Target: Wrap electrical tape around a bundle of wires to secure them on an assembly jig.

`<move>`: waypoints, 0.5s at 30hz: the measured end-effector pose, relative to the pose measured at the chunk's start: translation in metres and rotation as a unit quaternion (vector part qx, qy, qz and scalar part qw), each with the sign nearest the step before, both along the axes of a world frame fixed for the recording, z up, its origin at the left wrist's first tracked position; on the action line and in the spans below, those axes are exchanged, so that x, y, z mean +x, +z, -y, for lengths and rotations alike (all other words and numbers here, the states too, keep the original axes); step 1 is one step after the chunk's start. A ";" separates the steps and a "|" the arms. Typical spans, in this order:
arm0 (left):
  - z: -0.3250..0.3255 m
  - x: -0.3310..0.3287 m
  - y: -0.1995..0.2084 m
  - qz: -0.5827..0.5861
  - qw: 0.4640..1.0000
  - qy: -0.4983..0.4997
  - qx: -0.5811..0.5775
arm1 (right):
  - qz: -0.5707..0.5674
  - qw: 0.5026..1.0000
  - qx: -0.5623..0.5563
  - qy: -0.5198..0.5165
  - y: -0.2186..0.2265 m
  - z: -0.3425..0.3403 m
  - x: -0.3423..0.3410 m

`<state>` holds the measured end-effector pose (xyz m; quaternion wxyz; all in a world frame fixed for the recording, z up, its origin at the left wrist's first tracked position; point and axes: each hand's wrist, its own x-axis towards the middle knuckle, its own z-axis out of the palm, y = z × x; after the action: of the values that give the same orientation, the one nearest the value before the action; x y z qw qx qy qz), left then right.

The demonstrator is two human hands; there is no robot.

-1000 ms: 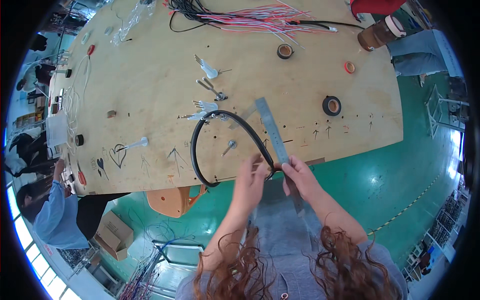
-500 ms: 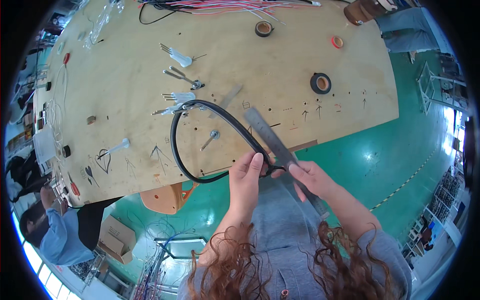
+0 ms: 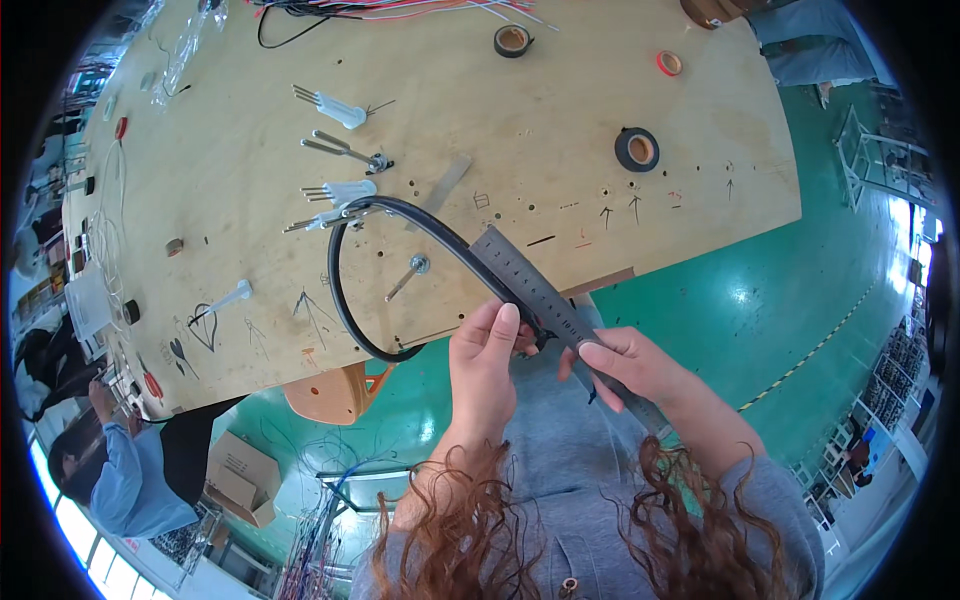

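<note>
My left hand (image 3: 487, 352) pinches a thick black cable (image 3: 437, 226) between thumb and fingers. From there the cable loops up over the table to the pegs of a white holder (image 3: 346, 192), then curves back toward me. My right hand (image 3: 632, 366) grips a grey metal ruler (image 3: 530, 283), thumb on top. The ruler lies slanted alongside the cable, its far end over the table and touching or nearly touching the cable. Short dark ends of the cable or its tape show between my hands; their exact form is hard to make out.
The wooden table (image 3: 480, 110) carries another white pegged holder (image 3: 335, 107), a metal post (image 3: 410, 276) and black tape rolls (image 3: 637, 149). A red-edged tape roll (image 3: 669, 64) lies farther right. An orange chair (image 3: 325, 397) stands under the near edge. A person in blue (image 3: 145, 475) works at lower left.
The ruler has come closer to the cable and now lies along it, its markings facing up. The cable loop has shifted slightly left with the table scene. Both hands keep their holds.
</note>
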<state>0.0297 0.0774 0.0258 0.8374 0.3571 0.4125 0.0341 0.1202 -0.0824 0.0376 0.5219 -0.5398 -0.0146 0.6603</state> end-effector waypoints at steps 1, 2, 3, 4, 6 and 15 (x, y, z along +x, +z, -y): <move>-0.001 -0.003 0.004 0.002 1.000 0.009 0.001 | -0.007 1.000 0.010 0.007 0.002 -0.002 -0.001; 0.000 -0.002 0.002 0.002 1.000 0.008 -0.002 | -0.007 1.000 0.008 0.006 0.001 0.000 -0.001; 0.001 0.000 0.001 -0.002 1.000 0.008 -0.006 | -0.005 1.000 0.003 0.006 0.000 0.001 -0.001; 0.002 0.001 0.000 -0.005 1.000 0.008 -0.010 | -0.004 1.000 -0.002 0.006 -0.001 0.002 0.000; 0.002 0.000 0.001 -0.005 1.000 0.016 -0.010 | -0.004 1.000 -0.003 0.004 0.003 0.000 -0.001; 0.002 0.008 0.010 -0.025 0.999 0.042 0.016 | -0.033 0.999 -0.021 -0.009 0.000 0.002 -0.004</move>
<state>0.0380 0.0751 0.0362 0.8187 0.3538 0.4475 0.0666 0.1165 -0.0840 0.0381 0.5170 -0.5282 0.0213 0.6733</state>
